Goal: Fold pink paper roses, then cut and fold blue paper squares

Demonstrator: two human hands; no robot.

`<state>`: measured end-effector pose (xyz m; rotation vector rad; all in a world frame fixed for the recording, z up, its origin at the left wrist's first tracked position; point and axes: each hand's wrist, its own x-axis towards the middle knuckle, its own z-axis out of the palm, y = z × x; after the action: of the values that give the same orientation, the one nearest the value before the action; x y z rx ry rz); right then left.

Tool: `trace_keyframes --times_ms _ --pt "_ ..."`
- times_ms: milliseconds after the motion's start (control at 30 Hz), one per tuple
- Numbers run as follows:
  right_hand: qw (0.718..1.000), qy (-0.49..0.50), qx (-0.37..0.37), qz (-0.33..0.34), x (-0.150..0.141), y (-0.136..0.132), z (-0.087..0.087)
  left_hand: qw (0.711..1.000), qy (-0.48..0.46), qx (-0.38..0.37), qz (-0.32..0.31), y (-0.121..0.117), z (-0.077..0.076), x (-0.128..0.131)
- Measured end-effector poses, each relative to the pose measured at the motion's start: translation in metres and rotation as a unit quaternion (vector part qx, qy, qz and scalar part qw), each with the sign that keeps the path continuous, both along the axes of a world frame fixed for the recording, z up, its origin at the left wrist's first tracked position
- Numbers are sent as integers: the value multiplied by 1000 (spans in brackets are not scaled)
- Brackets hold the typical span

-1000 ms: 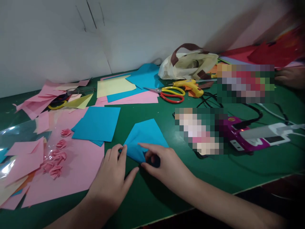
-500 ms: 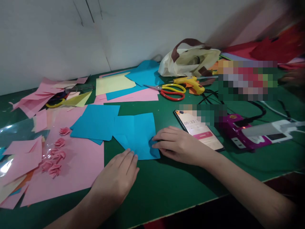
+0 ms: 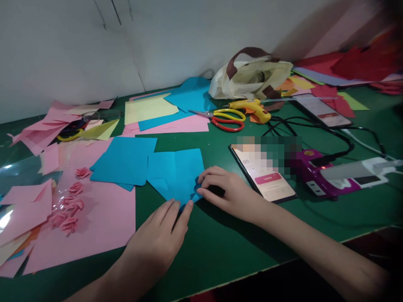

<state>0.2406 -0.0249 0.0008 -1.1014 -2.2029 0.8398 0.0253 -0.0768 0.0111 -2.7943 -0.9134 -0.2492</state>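
A creased square of blue paper (image 3: 173,170) lies on the green table, its near left corner folded in and its near right corner bent up. My left hand (image 3: 162,235) rests on the near edge of this sheet with fingers stretched out, the thumb tip by the bent corner. At the right side, my right hand (image 3: 231,193) pinches the raised corner between thumb and fingers. Left of the sheet is a stack of blue paper squares (image 3: 124,161), close against its edge. Pink paper roses (image 3: 75,204) lie on clear film over a pink sheet (image 3: 107,226).
Scissors (image 3: 228,119) and a yellow glue gun (image 3: 252,110) lie behind the work. A phone (image 3: 273,186) is right of my right hand, near a purple power strip (image 3: 327,180) with cables. A cloth bag (image 3: 220,79) and paper scraps (image 3: 44,130) are farther back.
The blue sheet's near right corner has been lifted and bent inward by my right hand. My left thumb has moved up to that corner. A second phone at the back right now shows.
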Motion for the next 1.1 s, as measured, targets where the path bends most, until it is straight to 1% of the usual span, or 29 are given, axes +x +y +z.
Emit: trace_keyframes --times_ms 100,200,267,367,467,567,667,800,867,967,1100 --pt "999 2 7 -33 -4 -1 -2 1000 0 12 4 -3 2 0" --pt "998 -5 22 -60 -6 -2 -5 1000 8 2 0 -8 1 0" --pt "997 -5 29 -71 -8 -2 -7 1000 -8 -11 10 -12 -3 0" --pt "996 -2 33 -83 -11 -2 -10 997 -54 -33 42 -19 -12 -2" --pt "995 -6 34 -90 -13 -2 -12 994 -62 -69 60 -22 -16 -3" --pt "995 -7 34 -92 -13 -2 -12 992 -63 -85 75 -23 -14 -5" --pt "997 -13 27 -70 -9 0 -11 991 -57 -90 83 -23 -13 -6" --pt "1000 -28 -7 5 1 3 -6 994 -42 -78 68 -26 -17 -7" --pt "999 -30 -21 22 3 4 -4 995 -28 -72 62 -26 -18 -6" --pt "999 -38 -17 12 1 5 -3 998 -13 -35 58 -23 -13 -2" --pt "997 -72 15 -22 -6 3 -7 999 -24 2 31 -16 -1 2"
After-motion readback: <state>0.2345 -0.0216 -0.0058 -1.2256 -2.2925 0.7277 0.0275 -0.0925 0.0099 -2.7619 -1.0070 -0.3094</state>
